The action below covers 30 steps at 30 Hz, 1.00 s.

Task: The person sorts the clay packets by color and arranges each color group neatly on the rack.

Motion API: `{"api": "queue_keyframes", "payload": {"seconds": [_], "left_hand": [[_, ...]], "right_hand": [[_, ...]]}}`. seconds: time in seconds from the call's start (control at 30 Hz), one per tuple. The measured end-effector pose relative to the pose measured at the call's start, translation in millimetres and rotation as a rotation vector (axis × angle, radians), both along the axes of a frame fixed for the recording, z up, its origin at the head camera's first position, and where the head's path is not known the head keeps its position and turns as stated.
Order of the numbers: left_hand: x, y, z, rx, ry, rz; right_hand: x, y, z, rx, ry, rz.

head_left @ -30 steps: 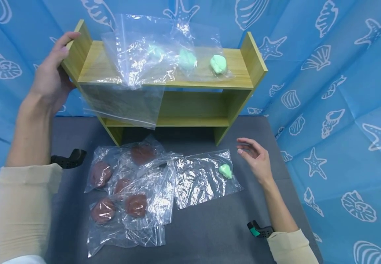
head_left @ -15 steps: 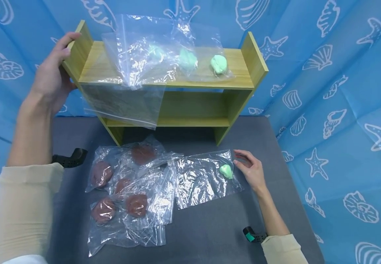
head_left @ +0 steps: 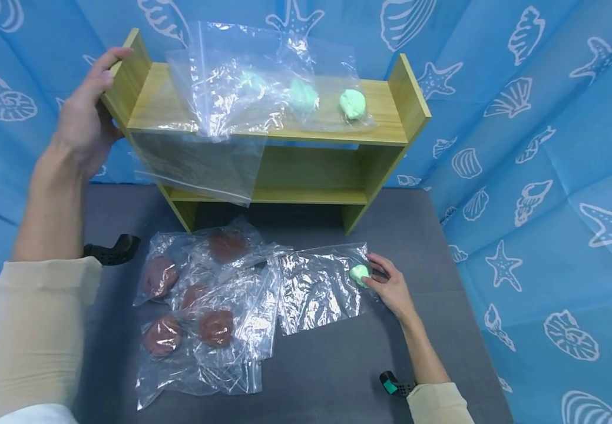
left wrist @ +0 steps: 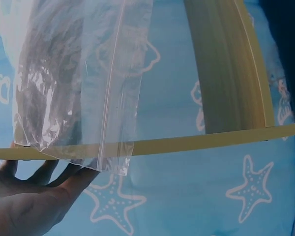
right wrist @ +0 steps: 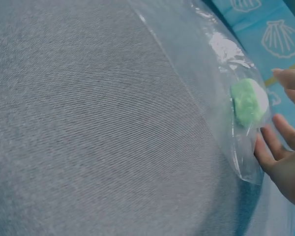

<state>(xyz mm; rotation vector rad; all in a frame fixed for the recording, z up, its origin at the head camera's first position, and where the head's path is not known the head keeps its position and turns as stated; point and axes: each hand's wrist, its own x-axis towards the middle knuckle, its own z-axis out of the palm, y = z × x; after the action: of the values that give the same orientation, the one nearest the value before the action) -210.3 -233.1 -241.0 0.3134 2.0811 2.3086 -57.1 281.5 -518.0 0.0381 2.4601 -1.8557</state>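
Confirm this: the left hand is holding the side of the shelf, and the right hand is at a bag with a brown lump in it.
Not quite: the lump in the bag at the right hand is green, not brown, as the right wrist view shows. The left hand is indeed holding the side of the shelf.

Head cam: high, facing forward-down, whole wooden shelf unit framed. Left wrist: close, facing curtain; shares that unit. Right wrist: low over tabletop; shares green lump with head.

R grip cut by R-wrist view edge, top-L grn lump blurry
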Motion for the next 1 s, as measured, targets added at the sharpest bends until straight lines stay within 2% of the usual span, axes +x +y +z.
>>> {"api": "queue_keyframes", "payload": {"seconds": [0.07, 0.2, 0.33, 0.57, 0.7, 1.0], "left_hand": [[0.4, 0.8, -0.6, -0.003, 0.001, 0.004], [1.1, 1.3, -1.2, -0.006, 0.005, 0.012], [0.4, 1.3, -0.3, 0.005, 0.006, 0.016], [-1.0, 2.0, 0.3, 0.003, -0.008, 0.024], [-1.4, 2.0, 0.5, 0.005, -0.003, 0.027], [-0.3, 2.5, 0.1, 0.002, -0.016, 0.033]], "right_hand": [[0.1, 2, -10.0, 0.071, -0.02, 0.021], [-1.6, 3, -21.1, 0.214, -0.003, 0.045], [-4.2, 1, -25.0, 0.318, 0.037, 0.031], [-7.0, -3, -26.6, 0.419, 0.069, 0.016], [-5.4, -3, -26.0, 0.424, 0.07, 0.01], [-1.3, 6, -18.1, 0.288, 0.001, 0.042]]}}
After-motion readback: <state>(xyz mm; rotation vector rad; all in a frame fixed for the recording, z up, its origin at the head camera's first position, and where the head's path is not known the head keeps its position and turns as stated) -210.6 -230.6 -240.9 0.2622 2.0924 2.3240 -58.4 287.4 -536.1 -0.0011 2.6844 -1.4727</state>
